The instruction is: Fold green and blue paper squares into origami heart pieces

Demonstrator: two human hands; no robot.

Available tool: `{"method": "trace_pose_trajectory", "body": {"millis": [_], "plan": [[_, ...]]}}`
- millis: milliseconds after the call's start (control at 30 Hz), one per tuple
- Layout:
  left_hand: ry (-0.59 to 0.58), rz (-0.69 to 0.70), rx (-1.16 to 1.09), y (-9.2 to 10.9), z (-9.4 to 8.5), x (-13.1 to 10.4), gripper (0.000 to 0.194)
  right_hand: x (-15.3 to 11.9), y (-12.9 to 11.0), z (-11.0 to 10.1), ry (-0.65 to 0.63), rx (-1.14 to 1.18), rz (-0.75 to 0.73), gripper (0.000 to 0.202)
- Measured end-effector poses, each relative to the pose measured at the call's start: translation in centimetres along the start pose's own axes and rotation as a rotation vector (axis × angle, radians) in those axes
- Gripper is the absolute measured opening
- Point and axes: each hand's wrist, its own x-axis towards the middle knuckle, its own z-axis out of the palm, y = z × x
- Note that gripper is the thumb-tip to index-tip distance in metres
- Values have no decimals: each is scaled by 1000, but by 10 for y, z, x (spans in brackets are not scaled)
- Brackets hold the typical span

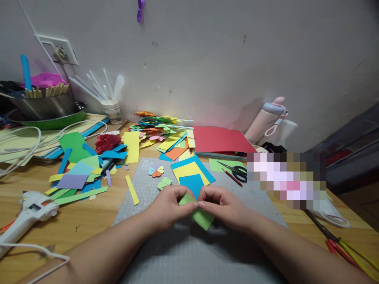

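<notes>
Over the grey cutting mat [142, 260], a light green piece of paper [203, 218] is pinched between my two hands. My left hand [170, 207] grips its upper left part, thumb on top. My right hand [223, 205] closes on it from the other side, and both thumb tips meet near its middle. Just beyond my fingers lie a blue sheet [191, 183] and a yellow sheet [192, 169], stacked on more blue paper. A green paper leaf shape [164, 183] and a multicoloured paper flower [156, 170] rest on the mat to the left.
Black scissors [238, 172] and a pencil [232, 177] lie right of the stack. Paper scraps [75, 177] and a white glue gun [35, 211] occupy the left side. A red folder [220, 139] sits behind. Red-and-yellow-handled scissors [340, 240] are at the right edge.
</notes>
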Motion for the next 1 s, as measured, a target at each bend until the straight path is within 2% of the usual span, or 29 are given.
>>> {"method": "trace_pose_trajectory", "body": {"millis": [167, 267, 367, 467, 600, 767, 1000], "plan": [[-190, -68, -160, -3, 1, -2, 20, 1, 0, -12, -301, 173, 166, 25], [-207, -112, -290, -4, 3, -4, 19, 2, 3, -15, -363, 210, 167, 22], [-113, -128, -391, -6, 4, -1, 23, 3, 6, -12, -251, 205, 110, 20], [-9, -138, -470, -11, 3, 5, 27, 4, 6, -6, -53, 179, 53, 20], [51, -164, -590, -14, 3, 9, 32, 2, 3, 2, 154, 45, -22, 19], [91, -187, -701, -9, 5, 7, 29, -3, 1, 6, 209, -164, -108, 19], [109, -197, -774, -7, 6, 5, 27, -2, 2, 7, 213, -181, -125, 19]]}}
